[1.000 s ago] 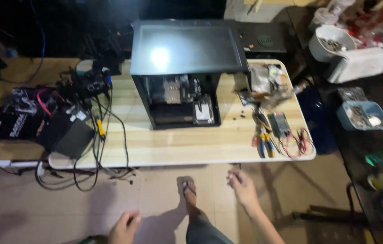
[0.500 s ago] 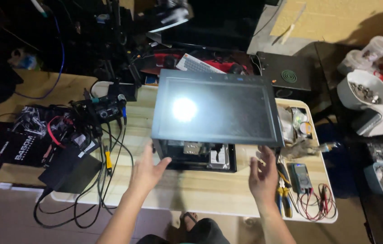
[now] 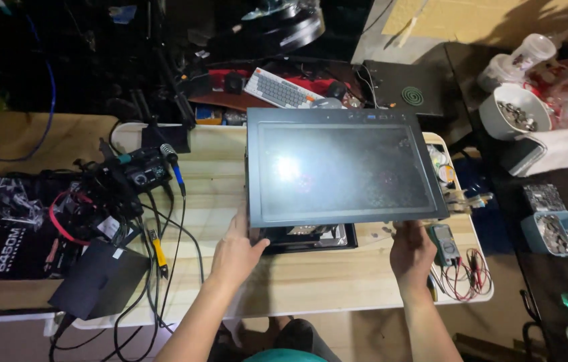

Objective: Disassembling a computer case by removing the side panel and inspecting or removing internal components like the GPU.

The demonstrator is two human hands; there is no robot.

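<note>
A black computer case (image 3: 341, 171) with a glossy dark top panel stands on the pale wooden table (image 3: 310, 281). My left hand (image 3: 235, 251) grips the case's lower left corner, thumb on the front edge. At the lower right corner my right hand (image 3: 412, 249) presses against the case's side. The front opening of the case (image 3: 307, 238) shows metal parts between my hands.
A green multimeter (image 3: 443, 243) with red and black leads lies right of my right hand. Tangled cables, a yellow-handled tool (image 3: 157, 251) and a black box (image 3: 99, 280) crowd the table's left. White bowl (image 3: 513, 110) and blue tub (image 3: 557, 233) of small parts sit at right.
I stepped in to the table; my hands rose from my sides and took hold of the case's two front corners. The view moved closer over the case.
</note>
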